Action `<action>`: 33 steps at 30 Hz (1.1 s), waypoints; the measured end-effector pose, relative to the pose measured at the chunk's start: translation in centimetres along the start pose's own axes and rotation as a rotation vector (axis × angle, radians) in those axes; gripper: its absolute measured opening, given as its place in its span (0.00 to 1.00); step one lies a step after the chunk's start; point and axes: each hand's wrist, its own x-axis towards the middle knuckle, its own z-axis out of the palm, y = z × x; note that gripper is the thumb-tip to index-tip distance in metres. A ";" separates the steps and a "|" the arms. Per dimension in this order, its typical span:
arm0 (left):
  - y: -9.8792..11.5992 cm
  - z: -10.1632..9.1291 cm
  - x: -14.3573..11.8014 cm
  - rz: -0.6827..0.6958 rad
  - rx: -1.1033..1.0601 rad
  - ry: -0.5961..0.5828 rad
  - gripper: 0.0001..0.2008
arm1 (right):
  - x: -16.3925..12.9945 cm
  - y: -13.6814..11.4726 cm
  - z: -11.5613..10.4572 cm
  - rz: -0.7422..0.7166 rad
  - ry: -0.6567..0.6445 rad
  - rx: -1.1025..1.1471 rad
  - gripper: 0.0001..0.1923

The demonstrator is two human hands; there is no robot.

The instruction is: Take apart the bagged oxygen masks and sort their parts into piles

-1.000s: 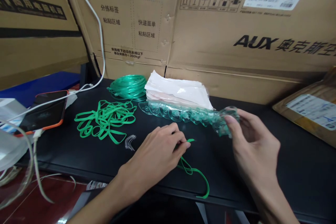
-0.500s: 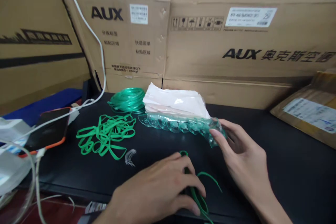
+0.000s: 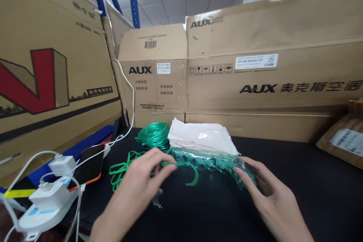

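Observation:
My left hand (image 3: 141,181) pinches a green elastic strap (image 3: 185,170) that curls out to the right above the black table (image 3: 297,181). My right hand (image 3: 266,193) grips the right end of a row of nested clear green plastic cups (image 3: 207,160) lying on the table. A pile of green elastic straps (image 3: 120,170) lies just left of my left hand, partly hidden by it. A few thin curved metal clips (image 3: 157,198) lie under my left hand.
A coil of green tubing (image 3: 153,136) and a stack of white plastic bags (image 3: 200,138) sit behind the cups. Big cardboard boxes (image 3: 255,83) wall the back and left. A phone (image 3: 90,166), chargers (image 3: 48,196) and white cables lie at left; a parcel (image 3: 343,140) at right.
My left hand lifted the green strap from the table's near edge and moved left, toward the strap pile. My right hand stays on the cup row. The camera tilted upward.

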 end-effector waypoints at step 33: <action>2.0 8.2 0.4 -0.342 -0.675 -0.319 0.19 | -2.2 -3.0 1.0 -0.307 -0.450 0.104 0.17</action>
